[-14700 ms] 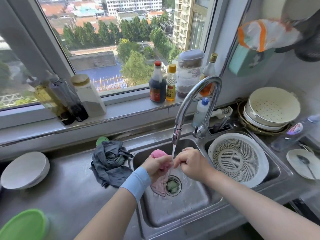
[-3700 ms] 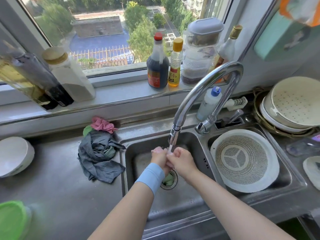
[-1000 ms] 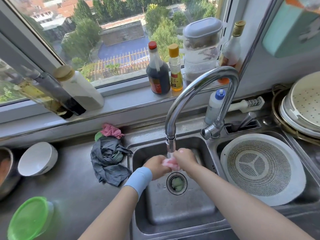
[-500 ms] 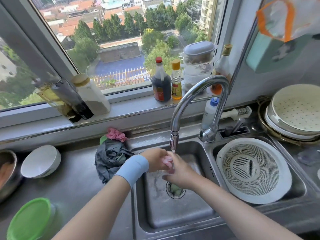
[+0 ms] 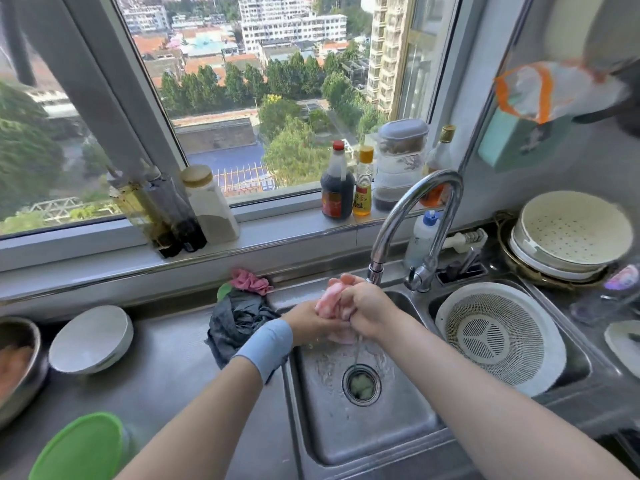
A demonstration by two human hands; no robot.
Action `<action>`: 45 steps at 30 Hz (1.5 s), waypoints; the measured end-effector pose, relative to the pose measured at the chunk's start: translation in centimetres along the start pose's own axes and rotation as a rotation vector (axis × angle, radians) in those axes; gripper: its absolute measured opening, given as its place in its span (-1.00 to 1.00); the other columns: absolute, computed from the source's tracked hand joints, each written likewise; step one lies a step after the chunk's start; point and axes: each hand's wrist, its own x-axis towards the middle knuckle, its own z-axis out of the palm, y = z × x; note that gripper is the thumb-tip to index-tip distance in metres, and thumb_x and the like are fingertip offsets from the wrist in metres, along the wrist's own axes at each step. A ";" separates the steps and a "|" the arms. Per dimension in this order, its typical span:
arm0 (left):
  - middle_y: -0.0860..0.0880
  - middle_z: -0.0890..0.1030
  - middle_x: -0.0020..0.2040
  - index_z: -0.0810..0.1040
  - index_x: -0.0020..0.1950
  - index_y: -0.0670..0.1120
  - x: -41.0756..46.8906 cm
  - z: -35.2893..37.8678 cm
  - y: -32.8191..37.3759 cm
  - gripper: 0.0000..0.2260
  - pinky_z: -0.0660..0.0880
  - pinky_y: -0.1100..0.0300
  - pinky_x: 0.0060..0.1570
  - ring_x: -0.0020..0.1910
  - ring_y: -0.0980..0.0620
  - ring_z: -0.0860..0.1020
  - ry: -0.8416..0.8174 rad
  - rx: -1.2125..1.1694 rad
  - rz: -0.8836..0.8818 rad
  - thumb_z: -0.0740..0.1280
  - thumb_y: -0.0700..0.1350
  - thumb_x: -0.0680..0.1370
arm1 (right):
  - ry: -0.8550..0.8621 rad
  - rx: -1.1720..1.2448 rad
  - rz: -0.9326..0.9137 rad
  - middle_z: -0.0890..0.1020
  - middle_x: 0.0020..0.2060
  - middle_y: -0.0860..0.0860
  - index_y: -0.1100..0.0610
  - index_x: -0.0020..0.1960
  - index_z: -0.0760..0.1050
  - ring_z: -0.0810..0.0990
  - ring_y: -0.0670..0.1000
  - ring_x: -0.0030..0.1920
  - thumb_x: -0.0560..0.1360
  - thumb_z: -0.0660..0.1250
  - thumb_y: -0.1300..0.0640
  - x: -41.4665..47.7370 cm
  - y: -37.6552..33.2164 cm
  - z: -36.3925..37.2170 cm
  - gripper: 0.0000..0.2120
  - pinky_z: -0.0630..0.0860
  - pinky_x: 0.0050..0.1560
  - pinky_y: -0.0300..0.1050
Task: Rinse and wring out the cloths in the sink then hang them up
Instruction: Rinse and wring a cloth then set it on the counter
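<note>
Over the left basin of the sink, just left of the tap spout, you have both fists closed round a pale pink cloth. Your left hand grips its lower end and your right hand curls tight round the upper part.

This looks like the wringing step. To do it well, turn your fists in opposite directions and hold the roll low over the basin so the runoff lands near the drain. Then shift your grip along the cloth and twist again until it only drips.

The cloth is bunched into a short, thick, wet roll, mostly hidden inside your fingers. A thin thread of water falls from its lower end.

On the counter beside the basin lies a heap: a dark grey cloth, a deeper pink cloth at its far edge and a green scrap. Nothing shows whether these are wrung out.
</note>
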 end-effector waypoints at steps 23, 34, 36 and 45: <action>0.03 0.31 -0.33 0.48 -0.13 -0.03 -1.9 -3.9 4.7 -0.84 0.13 0.38 -0.45 -0.40 0.16 0.25 -0.461 -0.541 -0.037 0.43 -0.24 0.47 | -0.444 -1.939 -1.348 0.32 0.52 0.11 0.12 0.55 0.25 0.39 0.09 0.46 0.40 0.28 0.46 -2.7 -4.4 -2.8 -0.24 0.40 0.40 -0.01; 0.11 0.31 -0.54 0.48 -0.45 -0.01 -3.2 -4.5 10.4 -0.69 0.10 0.40 -0.63 -0.60 0.21 0.21 -0.633 -0.247 -0.185 0.31 -0.02 0.50 | -0.340 -2.148 -1.655 0.64 -0.16 0.06 0.16 0.40 0.44 0.64 0.09 -0.25 0.55 0.21 -0.21 -2.9 -7.5 0.2 -0.42 0.54 -0.39 -0.03; 0.10 0.29 -0.54 0.42 -0.45 -0.03 -3.0 -4.4 10.9 -0.68 0.07 0.38 -0.61 -0.60 0.20 0.19 -0.644 -0.185 -0.184 0.31 -0.03 0.51 | -0.336 -2.262 -1.566 0.66 -0.26 0.03 0.13 0.09 0.54 0.66 0.11 -0.33 0.54 0.21 -0.12 -3.4 -8.1 0.6 -0.65 0.47 -0.44 -0.10; -0.01 0.42 -0.43 0.40 -0.26 -0.09 -1.2 -2.4 13.2 -0.84 0.22 0.29 -0.52 -0.52 0.05 0.31 -0.211 0.519 -0.177 0.32 -0.22 0.49 | -0.132 -2.709 -0.962 0.48 -0.36 -0.04 0.06 -0.08 0.57 0.49 0.12 -0.33 0.52 0.20 0.16 -3.5 -8.4 1.9 -0.83 0.38 -0.50 -0.16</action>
